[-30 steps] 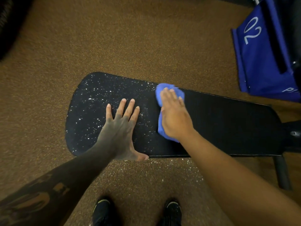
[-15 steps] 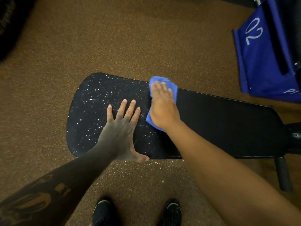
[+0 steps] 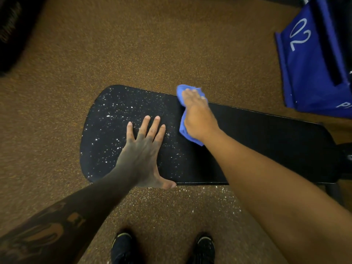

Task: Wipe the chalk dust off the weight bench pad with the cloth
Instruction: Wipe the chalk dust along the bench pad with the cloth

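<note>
A long black weight bench pad [image 3: 266,145] lies across the middle of the view. White chalk dust [image 3: 110,134] speckles its rounded left end, while the right part looks dark and clean. My right hand [image 3: 199,119] presses a crumpled blue cloth [image 3: 182,130] onto the pad at its far edge, fingers curled over the cloth. My left hand [image 3: 144,151] rests flat on the dusty part, fingers spread, thumb at the near edge, holding nothing.
Brown speckled floor [image 3: 133,44] surrounds the bench, with fallen chalk specks [image 3: 200,195] below the near edge. A blue panel marked 02 [image 3: 308,60] stands at the upper right. The bench frame [image 3: 346,155] sits at the right. My shoes [image 3: 123,246] are at the bottom.
My right hand has slid the blue cloth away from me toward the pad's far edge. The left hand has stayed flat in place.
</note>
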